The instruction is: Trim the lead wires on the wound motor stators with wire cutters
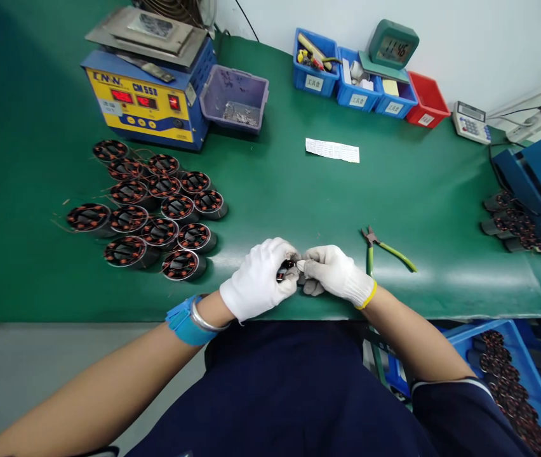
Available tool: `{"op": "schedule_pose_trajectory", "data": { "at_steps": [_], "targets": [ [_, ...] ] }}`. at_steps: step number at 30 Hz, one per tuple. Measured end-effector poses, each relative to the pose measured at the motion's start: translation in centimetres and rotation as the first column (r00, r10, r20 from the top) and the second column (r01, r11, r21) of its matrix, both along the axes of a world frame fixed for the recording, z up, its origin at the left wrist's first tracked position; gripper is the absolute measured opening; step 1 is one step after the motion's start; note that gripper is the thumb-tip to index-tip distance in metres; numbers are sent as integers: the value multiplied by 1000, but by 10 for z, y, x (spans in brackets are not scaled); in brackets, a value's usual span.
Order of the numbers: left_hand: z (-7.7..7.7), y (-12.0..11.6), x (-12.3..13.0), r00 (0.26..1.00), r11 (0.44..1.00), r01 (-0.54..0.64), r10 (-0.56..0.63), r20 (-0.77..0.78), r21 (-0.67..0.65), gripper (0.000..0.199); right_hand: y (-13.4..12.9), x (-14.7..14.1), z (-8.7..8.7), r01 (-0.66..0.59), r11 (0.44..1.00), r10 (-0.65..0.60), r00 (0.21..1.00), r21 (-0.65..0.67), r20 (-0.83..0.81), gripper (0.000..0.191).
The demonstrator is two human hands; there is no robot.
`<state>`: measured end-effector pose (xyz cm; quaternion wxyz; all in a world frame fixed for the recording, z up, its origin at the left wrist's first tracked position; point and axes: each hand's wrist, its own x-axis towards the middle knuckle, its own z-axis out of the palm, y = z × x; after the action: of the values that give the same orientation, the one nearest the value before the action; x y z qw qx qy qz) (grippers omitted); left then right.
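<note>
My left hand, in a white glove, is wrapped round a dark motor stator with copper windings, just above the bench's front edge. From the right, my right hand, also gloved, pinches at the stator's rim. Whatever lies between its fingertips is too small to make out. Diagonal cutters with green handles lie to the right of my right hand, jaws pointing away from me. On my left stand several similar stators, grouped upright with their copper windings facing up and thin wire ends sticking out.
Behind the stators are a blue-and-yellow soldering unit and a purple bin with scraps. Blue tool boxes, a red box, a clock and a calculator line the back. A blue crate of stators sits lower right.
</note>
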<state>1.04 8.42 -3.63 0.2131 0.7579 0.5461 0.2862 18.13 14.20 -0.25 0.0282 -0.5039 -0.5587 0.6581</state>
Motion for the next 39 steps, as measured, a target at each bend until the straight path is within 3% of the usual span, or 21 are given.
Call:
{"op": "schedule_pose_trajectory", "data": {
  "at_steps": [7, 14, 19, 22, 28, 33, 35, 39],
  "targets": [
    [2, 0, 0, 1000, 1000, 25, -25, 18, 13, 16, -6, 12, -2, 113, 993, -114, 991, -17, -66, 16],
    [-1, 0, 1, 1000, 999, 8, -10, 25, 52, 11, 5, 38, 1, 240, 970, -244, 962, -51, -119, 31],
    [-6, -2, 0, 1000, 998, -6, 6, 2, 66, 16, 1, 12, 1, 86, 996, -88, 995, -40, -46, 18],
    [-6, -2, -1, 1000, 998, 8, -8, -2, 65, 17, -5, -1, -1, 108, 994, -108, 993, -1, -36, 12],
    [-2, -2, 1, 999, 997, 43, -44, 14, 60, 13, -1, 9, 1, 119, 989, -123, 991, -88, -44, 10],
    [-3, -3, 2, 999, 994, 44, -47, 27, 95, 11, 10, 17, 2, 50, 985, -61, 996, -165, -63, 12],
    [-4, -3, 2, 998, 993, 48, -51, 29, 106, 10, 13, 19, -1, 28, 982, -43, 996, -184, -77, 19],
    [-4, -3, 3, 999, 991, 43, -46, 22, 128, 10, 19, 27, -5, -9, 955, -61, 973, -296, -225, 53]
  ]
}}
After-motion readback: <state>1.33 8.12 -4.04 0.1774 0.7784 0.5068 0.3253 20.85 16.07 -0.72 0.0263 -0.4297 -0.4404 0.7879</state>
